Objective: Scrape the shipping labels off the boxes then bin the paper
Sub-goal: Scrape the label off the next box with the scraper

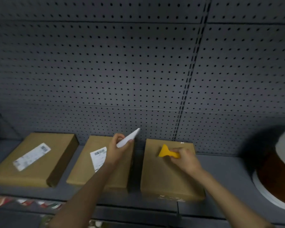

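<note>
Three flat cardboard boxes lie side by side on a dark grey shelf. The left box carries a white shipping label. The middle box has a white label partly hidden behind my left wrist. The right box shows a bare brown top. My left hand holds a peeled white label strip above the middle box. My right hand grips a yellow plastic scraper, whose blade points left over the right box.
A grey pegboard wall rises behind the shelf. A round brown and white container stands at the right edge. Blurred red and white packets lie on a lower shelf at the bottom left.
</note>
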`<state>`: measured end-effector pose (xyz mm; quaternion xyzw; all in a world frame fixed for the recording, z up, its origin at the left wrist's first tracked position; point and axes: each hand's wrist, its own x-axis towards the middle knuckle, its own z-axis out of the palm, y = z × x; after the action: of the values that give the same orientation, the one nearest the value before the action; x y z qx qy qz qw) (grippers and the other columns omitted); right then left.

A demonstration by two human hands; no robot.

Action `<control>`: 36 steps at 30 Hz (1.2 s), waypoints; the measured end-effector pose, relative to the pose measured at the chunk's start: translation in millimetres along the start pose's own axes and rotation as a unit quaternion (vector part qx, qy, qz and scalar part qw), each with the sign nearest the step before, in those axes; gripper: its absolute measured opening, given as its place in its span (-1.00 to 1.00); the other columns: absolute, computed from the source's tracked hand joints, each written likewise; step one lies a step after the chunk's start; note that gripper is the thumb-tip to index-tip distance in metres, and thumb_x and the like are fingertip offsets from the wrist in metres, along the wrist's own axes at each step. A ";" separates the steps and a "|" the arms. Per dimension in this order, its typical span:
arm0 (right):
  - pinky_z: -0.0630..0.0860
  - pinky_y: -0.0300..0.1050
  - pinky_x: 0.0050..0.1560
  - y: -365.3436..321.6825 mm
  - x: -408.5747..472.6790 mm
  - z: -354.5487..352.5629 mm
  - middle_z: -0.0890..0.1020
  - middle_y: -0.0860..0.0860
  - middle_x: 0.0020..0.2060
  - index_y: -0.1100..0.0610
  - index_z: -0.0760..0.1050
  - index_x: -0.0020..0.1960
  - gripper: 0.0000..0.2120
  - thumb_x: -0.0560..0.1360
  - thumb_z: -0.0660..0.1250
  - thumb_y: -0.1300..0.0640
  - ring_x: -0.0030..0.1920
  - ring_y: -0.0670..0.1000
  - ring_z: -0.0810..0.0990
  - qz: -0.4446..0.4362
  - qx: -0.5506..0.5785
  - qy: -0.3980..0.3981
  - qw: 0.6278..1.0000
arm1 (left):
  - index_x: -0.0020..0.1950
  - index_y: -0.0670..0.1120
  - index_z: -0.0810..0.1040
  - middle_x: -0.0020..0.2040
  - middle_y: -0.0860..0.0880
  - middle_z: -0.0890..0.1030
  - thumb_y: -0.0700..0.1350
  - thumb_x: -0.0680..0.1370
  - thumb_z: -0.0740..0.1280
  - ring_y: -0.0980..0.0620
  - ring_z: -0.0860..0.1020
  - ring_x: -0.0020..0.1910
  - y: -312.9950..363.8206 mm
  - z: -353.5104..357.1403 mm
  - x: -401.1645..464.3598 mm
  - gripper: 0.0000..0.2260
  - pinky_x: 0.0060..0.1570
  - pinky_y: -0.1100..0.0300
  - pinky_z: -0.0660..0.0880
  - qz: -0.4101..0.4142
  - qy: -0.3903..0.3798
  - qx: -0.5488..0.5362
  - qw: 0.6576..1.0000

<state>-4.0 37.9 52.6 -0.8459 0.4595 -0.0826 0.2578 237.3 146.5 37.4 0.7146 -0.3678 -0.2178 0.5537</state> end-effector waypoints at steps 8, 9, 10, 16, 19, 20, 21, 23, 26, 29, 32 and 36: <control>0.51 -0.05 -0.11 -54.3 9.7 50.1 0.69 0.02 -0.05 0.01 0.61 -0.01 -0.83 0.47 0.27 0.10 -0.08 0.02 0.62 -0.124 -0.025 -0.070 0.990 | -0.08 -0.18 0.41 -0.15 -0.06 0.54 -0.22 0.49 0.32 0.00 0.48 -0.19 -26.3 -75.2 -25.5 -0.90 -0.26 0.17 0.40 -0.041 0.158 0.041 0.986; 0.48 -0.08 -0.13 -60.2 9.9 56.7 0.68 0.00 -0.03 0.01 0.61 0.03 -0.81 0.48 0.27 0.10 -0.06 0.01 0.61 -0.135 -0.024 -0.077 0.988 | -0.05 -0.14 0.41 -0.11 -0.04 0.56 -0.20 0.49 0.33 -0.02 0.51 -0.16 -32.3 -85.0 -28.1 -0.89 -0.24 0.12 0.43 -0.051 0.177 0.053 0.981; 0.46 -0.11 -0.15 -66.1 9.7 62.5 0.67 -0.02 -0.02 0.01 0.61 0.07 -0.79 0.48 0.28 0.09 -0.06 -0.01 0.61 -0.144 -0.022 -0.085 0.986 | 0.00 -0.08 0.40 -0.07 -0.01 0.58 -0.17 0.49 0.33 -0.03 0.54 -0.13 -38.4 -93.8 -30.6 -0.85 -0.20 0.07 0.46 -0.060 0.190 0.066 0.978; 0.37 -0.17 -0.30 -97.5 16.1 96.4 0.67 -0.05 -0.14 -0.07 0.60 -0.05 -0.84 0.52 0.23 0.07 -0.14 -0.02 0.60 -0.144 -0.027 -0.129 0.981 | 0.26 0.03 0.41 0.09 0.07 0.57 -0.23 0.52 0.25 0.03 0.53 -0.01 -61.2 -129.7 -37.3 -0.66 -0.08 0.17 0.41 -0.055 0.157 0.162 0.973; 0.40 -0.17 -0.28 -108.1 23.5 109.6 0.68 -0.01 -0.05 -0.02 0.58 0.08 -0.80 0.55 0.21 0.05 -0.09 -0.01 0.61 -0.127 -0.042 -0.106 0.985 | 0.13 -0.02 0.57 0.19 -0.03 0.55 -0.33 0.49 0.23 -0.04 0.55 0.12 -78.2 -142.1 -23.9 -0.69 -0.01 0.19 0.43 -0.016 0.109 0.233 0.966; 0.43 -0.17 -0.26 -110.9 24.6 113.2 0.68 -0.01 -0.04 -0.02 0.58 0.12 -0.78 0.55 0.21 0.04 -0.07 -0.01 0.61 -0.118 -0.043 -0.104 0.987 | 0.12 -0.04 0.58 0.20 -0.03 0.54 -0.33 0.49 0.24 -0.04 0.55 0.13 -81.9 -143.8 -18.1 -0.69 0.00 0.20 0.44 -0.011 0.092 0.249 0.964; 0.47 -0.15 -0.23 -113.7 24.7 116.3 0.68 0.00 -0.04 -0.02 0.57 0.13 -0.78 0.56 0.21 0.04 -0.07 0.00 0.62 -0.109 -0.042 -0.105 0.988 | 0.11 -0.05 0.59 0.21 -0.03 0.54 -0.33 0.49 0.24 -0.04 0.54 0.13 -85.2 -144.5 -12.6 -0.71 0.02 0.18 0.46 -0.006 0.074 0.269 0.960; 0.54 -0.09 -0.17 -117.6 24.8 121.7 0.69 0.02 -0.09 -0.02 0.58 0.13 -0.78 0.55 0.22 0.05 -0.11 0.00 0.63 -0.094 -0.036 -0.108 0.989 | 0.06 -0.05 0.61 0.20 -0.03 0.56 -0.32 0.47 0.28 -0.05 0.55 0.13 -93.1 -141.3 -0.5 -0.74 0.12 0.09 0.49 0.030 0.035 0.304 0.952; 0.54 -0.07 -0.14 -123.2 26.5 128.0 0.69 0.03 -0.15 -0.05 0.58 0.12 -0.78 0.54 0.23 0.04 -0.14 0.02 0.63 -0.076 -0.038 -0.108 0.991 | -0.01 0.01 0.60 0.20 -0.01 0.56 -0.24 0.45 0.33 -0.05 0.54 0.13 -108.2 -128.9 15.6 -0.80 0.14 -0.06 0.49 0.050 -0.040 0.310 0.949; 0.52 -0.07 -0.13 -123.7 27.8 130.0 0.68 0.03 -0.15 -0.13 0.55 0.16 -0.76 0.52 0.23 -0.01 -0.09 0.06 0.63 -0.061 -0.053 -0.108 0.991 | 0.03 0.03 0.56 0.25 0.01 0.46 -0.11 0.48 0.32 -0.05 0.46 0.19 -114.5 -111.5 18.0 -0.86 0.08 -0.07 0.53 0.000 -0.162 0.234 0.959; 0.53 -0.05 -0.07 -120.9 26.7 126.2 0.70 0.03 -0.09 -0.13 0.53 0.20 -0.72 0.51 0.25 -0.03 -0.03 0.07 0.63 -0.037 -0.068 -0.104 0.992 | 0.05 -0.01 0.56 0.20 0.08 0.46 -0.06 0.48 0.37 0.00 0.43 0.24 -125.1 -101.8 16.5 -0.83 0.17 -0.05 0.47 0.000 -0.221 0.194 0.956; 0.52 -0.03 -0.02 -127.2 23.6 131.6 0.69 0.09 -0.06 -0.04 0.56 0.17 -0.74 0.51 0.25 -0.01 0.02 0.15 0.62 -0.029 -0.099 -0.082 0.991 | 0.07 0.06 0.55 0.22 0.14 0.45 0.11 0.42 0.39 0.09 0.35 0.28 -134.4 -101.9 16.5 -0.73 0.23 0.17 0.36 0.021 -0.212 0.228 0.950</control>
<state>152.3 122.5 3.1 -0.8841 0.4180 0.0257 0.2074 359.2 213.8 -59.2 0.7513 -0.5315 -0.2627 0.2898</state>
